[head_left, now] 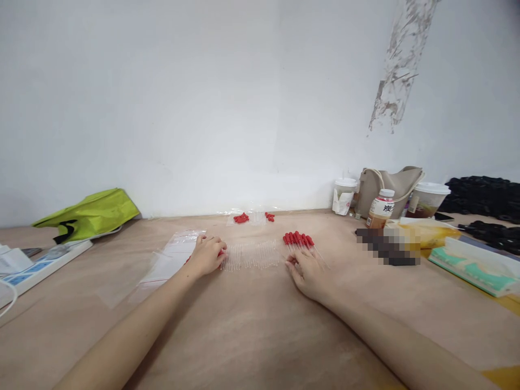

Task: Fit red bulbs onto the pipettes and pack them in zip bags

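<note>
While red-capped tubes point(298, 238), apparently finished, lie fanned at the right hand point(307, 271), 1 row of clear tubes point(252, 255) on the desk point(260, 319) appears uncapped. Left hand point(208, 254): curled at red piece point(222, 252). Both holds: unclear.

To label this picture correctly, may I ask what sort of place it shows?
Probably a makeshift indoor workspace: thin clear tubes with red rounded tops share a brown tabletop with a soft beige handbag and a long white power strip.
</note>
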Tool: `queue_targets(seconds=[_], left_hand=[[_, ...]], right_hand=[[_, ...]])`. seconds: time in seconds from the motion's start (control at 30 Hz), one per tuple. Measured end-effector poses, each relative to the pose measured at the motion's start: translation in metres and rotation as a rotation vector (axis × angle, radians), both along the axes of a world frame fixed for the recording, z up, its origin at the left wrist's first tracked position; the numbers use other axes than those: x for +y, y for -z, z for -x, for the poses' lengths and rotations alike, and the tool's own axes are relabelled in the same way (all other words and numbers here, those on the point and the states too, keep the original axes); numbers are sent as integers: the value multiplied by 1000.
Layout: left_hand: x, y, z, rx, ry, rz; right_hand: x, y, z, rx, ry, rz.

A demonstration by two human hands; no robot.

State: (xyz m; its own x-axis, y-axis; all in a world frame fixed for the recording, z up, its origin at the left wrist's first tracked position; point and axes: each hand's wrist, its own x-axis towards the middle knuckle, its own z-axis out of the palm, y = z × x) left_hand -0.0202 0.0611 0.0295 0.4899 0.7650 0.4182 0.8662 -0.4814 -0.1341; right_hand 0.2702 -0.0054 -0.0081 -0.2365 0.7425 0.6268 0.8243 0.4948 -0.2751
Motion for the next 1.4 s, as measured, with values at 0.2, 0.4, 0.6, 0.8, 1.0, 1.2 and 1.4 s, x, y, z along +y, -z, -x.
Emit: queue_targets(seconds=[0.2, 0.4, 0.6, 0.8, 1.0, 1.2, 1.4], left_hand=[[-1, 7, -3, 35, 17, -60], [-2, 11, -3, 45, 40, -125], [-13, 11, -2, -190, 116, -203], [-62, 16, -24, -457, 303, 32], [-82, 27, -30, -407, 475, 289], [-79, 28, -36, -443, 387, 309], [-71, 32, -41, -461, 310, 265]], right_hand=[[2, 6, 0, 7, -16, 20], [1, 6, 1, -9, -17, 21], [2, 7, 1, 10, -28, 10], [3, 8, 0, 112, -109, 47], [3, 10, -1, 139, -172, 102], [2, 17, 4, 62, -291, 33], [-6, 13, 11, -7, -314, 17]])
